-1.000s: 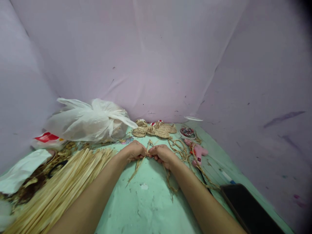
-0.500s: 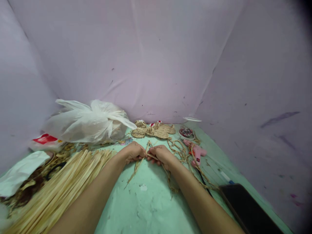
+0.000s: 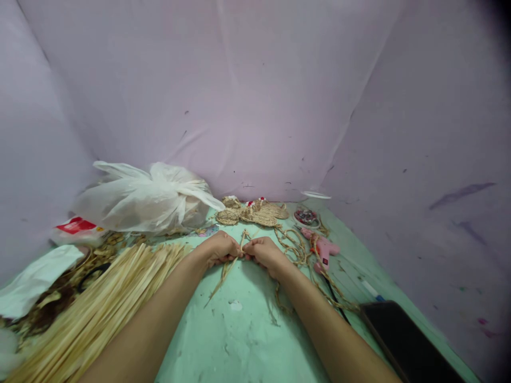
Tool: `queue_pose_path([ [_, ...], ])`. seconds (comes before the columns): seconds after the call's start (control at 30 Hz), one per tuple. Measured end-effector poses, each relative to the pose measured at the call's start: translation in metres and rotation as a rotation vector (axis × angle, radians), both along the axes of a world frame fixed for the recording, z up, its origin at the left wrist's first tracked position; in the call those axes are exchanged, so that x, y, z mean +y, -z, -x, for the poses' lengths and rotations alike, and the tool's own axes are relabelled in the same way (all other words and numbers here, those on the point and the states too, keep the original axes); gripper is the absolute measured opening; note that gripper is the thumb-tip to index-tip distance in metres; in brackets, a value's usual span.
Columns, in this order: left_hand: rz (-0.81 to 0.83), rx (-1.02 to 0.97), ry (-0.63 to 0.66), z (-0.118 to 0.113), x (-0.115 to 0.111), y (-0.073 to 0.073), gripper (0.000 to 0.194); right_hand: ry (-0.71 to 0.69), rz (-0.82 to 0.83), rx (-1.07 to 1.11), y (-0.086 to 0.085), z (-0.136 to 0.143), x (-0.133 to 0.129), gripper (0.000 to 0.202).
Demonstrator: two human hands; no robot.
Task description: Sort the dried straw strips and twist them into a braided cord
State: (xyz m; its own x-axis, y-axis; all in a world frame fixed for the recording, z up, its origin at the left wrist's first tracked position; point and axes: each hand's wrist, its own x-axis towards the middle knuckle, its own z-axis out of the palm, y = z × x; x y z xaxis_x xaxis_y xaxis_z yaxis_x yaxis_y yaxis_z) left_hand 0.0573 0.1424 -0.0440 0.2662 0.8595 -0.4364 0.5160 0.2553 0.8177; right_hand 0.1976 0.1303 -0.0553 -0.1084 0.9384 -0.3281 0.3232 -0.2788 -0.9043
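My left hand (image 3: pixel 222 248) is closed in a pinch on pale dried fibre strands (image 3: pixel 222 281), whose loose ends trail down toward me. Close against it, my right hand (image 3: pixel 263 251) also pinches the strands, its fingertips nearly meeting the left ones. A short piece of the fibre (image 3: pixel 242 238) sticks up between the two hands. Under and beside my right wrist runs a braided fibre cord (image 3: pixel 293 246), which lies in loops to the right. My fingers hide the spot where the strands come together.
A bundle of dried fibre strips (image 3: pixel 99 308) lies at left, below a knotted white plastic bag (image 3: pixel 151 199). Woven fibre pieces (image 3: pixel 259 214) rest by the wall. At right are a pink glue gun (image 3: pixel 325 249), a dish of small items (image 3: pixel 306 217) and a dark phone (image 3: pixel 403 340).
My right hand has turned slightly and drawn its fingertips closer to the left ones. The strand that stretched across to the right hand no longer shows. My left hand stays nearly still.
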Motion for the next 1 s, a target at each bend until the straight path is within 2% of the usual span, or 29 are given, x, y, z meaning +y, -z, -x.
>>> queue_pose_path([
  [0.13,-0.016,0.099,0.001,-0.004,-0.001,-0.005,0.006,0.001,-0.016,-0.031,-0.001,0.000,-0.002,0.011],
  [0.3,-0.060,0.199,0.008,-0.004,-0.008,-0.023,0.009,-0.007,-0.027,-0.028,-0.002,-0.001,-0.002,0.009],
  [0.53,-0.124,0.427,0.101,0.021,-0.002,-0.033,0.009,0.015,-0.024,-0.040,-0.004,0.000,-0.003,0.009],
  [0.6,-0.184,0.516,0.042,0.033,-0.001,-0.044,0.011,0.019,-0.021,-0.047,-0.004,0.000,-0.004,0.011],
  [0.73,-0.472,0.747,-0.098,0.056,-0.016,-0.082,0.012,0.013,-0.015,-0.048,-0.004,0.000,-0.004,0.014],
  [0.83,-0.457,0.882,-0.055,0.064,-0.034,-0.101,0.013,0.003,-0.009,-0.040,-0.004,-0.001,-0.004,0.015],
  [0.9,-0.384,0.961,-0.018,0.066,-0.043,-0.102,0.014,0.000,-0.005,-0.040,-0.004,-0.001,-0.003,0.016],
  [1.0,-0.296,1.065,-0.010,0.067,-0.052,-0.088,0.019,0.000,0.001,-0.045,-0.002,-0.002,-0.002,0.016],
])
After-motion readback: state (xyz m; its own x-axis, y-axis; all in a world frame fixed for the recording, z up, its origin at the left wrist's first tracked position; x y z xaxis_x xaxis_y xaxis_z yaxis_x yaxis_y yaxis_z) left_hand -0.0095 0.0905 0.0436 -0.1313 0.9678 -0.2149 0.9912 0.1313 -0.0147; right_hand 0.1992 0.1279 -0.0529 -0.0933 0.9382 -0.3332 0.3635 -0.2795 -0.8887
